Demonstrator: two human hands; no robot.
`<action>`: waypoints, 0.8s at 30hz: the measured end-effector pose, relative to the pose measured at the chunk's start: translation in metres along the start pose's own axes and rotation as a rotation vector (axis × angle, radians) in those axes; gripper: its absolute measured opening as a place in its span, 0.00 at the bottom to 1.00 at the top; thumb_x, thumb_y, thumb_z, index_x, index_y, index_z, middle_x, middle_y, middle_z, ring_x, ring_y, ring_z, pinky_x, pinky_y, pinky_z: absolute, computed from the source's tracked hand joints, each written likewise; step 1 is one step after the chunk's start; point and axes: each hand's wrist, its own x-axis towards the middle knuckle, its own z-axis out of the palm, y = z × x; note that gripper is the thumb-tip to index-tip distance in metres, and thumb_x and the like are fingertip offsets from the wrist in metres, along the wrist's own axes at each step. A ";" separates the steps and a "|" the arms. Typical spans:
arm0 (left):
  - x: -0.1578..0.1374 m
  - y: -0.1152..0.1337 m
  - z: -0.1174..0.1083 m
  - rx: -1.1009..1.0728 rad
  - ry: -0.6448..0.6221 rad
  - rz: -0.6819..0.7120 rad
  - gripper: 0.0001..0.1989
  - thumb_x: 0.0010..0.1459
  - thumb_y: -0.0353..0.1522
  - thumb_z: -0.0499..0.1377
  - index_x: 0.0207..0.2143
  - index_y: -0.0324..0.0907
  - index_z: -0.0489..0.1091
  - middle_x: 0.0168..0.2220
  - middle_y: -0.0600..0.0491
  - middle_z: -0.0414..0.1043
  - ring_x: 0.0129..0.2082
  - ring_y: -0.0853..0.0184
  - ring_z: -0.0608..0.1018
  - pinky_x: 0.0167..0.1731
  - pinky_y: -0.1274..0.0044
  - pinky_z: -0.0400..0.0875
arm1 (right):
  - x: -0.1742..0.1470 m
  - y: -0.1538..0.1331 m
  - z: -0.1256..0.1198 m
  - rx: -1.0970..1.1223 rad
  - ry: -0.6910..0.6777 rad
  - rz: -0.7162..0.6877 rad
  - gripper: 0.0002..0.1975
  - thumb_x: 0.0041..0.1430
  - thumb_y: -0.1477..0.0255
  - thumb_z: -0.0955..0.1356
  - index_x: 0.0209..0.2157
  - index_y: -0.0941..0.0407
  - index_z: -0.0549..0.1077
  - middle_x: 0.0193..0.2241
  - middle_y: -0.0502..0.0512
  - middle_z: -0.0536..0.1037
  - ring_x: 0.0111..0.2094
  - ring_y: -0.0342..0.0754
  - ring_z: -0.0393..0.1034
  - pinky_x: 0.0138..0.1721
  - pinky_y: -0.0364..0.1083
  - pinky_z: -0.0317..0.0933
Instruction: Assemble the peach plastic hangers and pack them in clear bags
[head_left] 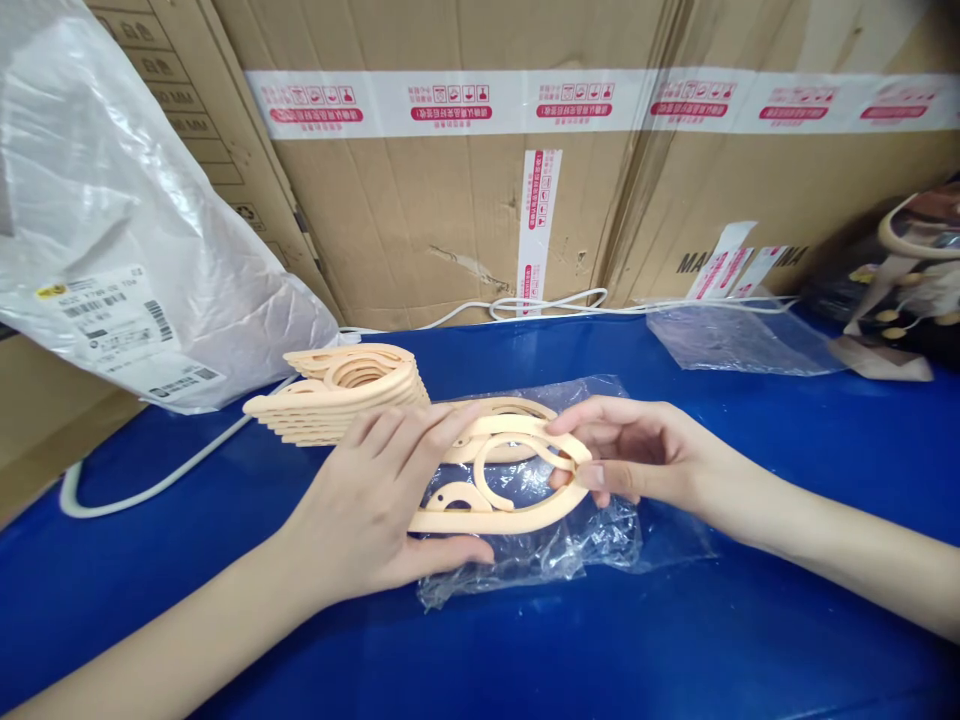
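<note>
A beige plastic folding hanger, folded into a loop with a curled hook inside, is held between my two hands. My left hand wraps its left end, fingers over the top and thumb along the near side, hiding that end. At the rounded right end, my right hand pinches the hanger between thumb and fingers. Just behind lies another beige hanger, partly covered. A neat stack of matching hangers stands left of it, beyond my left hand. Beneath the held hanger is a crinkled clear plastic bag.
The table is blue. Large taped cardboard boxes wall off the back, with a white cable along their foot. A white parcel bag slumps at left; another clear bag and a dark bag lie at right.
</note>
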 end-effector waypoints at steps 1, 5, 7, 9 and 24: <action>0.000 0.000 0.000 -0.009 -0.008 -0.005 0.42 0.59 0.56 0.53 0.62 0.32 0.53 0.49 0.40 0.68 0.48 0.54 0.70 0.49 0.65 0.62 | 0.001 0.000 -0.001 0.020 0.004 -0.001 0.14 0.58 0.73 0.72 0.46 0.57 0.73 0.34 0.52 0.81 0.30 0.40 0.74 0.31 0.40 0.68; -0.002 0.003 0.002 -0.063 -0.071 -0.039 0.42 0.60 0.55 0.52 0.64 0.34 0.49 0.53 0.40 0.66 0.50 0.54 0.69 0.51 0.64 0.64 | 0.003 -0.002 -0.002 0.061 -0.017 0.008 0.15 0.57 0.74 0.72 0.47 0.57 0.73 0.35 0.52 0.81 0.30 0.39 0.74 0.31 0.40 0.68; -0.003 0.004 0.004 -0.086 -0.102 -0.045 0.43 0.60 0.55 0.52 0.65 0.35 0.47 0.54 0.40 0.65 0.52 0.53 0.68 0.52 0.64 0.64 | 0.003 -0.002 -0.002 0.080 -0.024 0.013 0.14 0.57 0.75 0.72 0.46 0.57 0.73 0.35 0.52 0.81 0.30 0.39 0.74 0.31 0.40 0.68; -0.004 0.004 0.006 -0.091 -0.112 -0.039 0.42 0.61 0.55 0.51 0.65 0.34 0.47 0.55 0.40 0.64 0.53 0.53 0.68 0.53 0.64 0.64 | 0.004 -0.002 -0.003 0.089 -0.021 0.023 0.14 0.57 0.75 0.72 0.45 0.58 0.73 0.35 0.53 0.81 0.30 0.40 0.74 0.30 0.40 0.68; -0.002 0.017 -0.003 0.004 -0.008 0.048 0.36 0.63 0.49 0.53 0.62 0.29 0.55 0.51 0.38 0.71 0.48 0.54 0.73 0.44 0.67 0.63 | -0.009 0.006 -0.002 -0.903 0.065 -0.464 0.46 0.53 0.61 0.75 0.66 0.46 0.47 0.58 0.58 0.67 0.49 0.51 0.71 0.47 0.49 0.69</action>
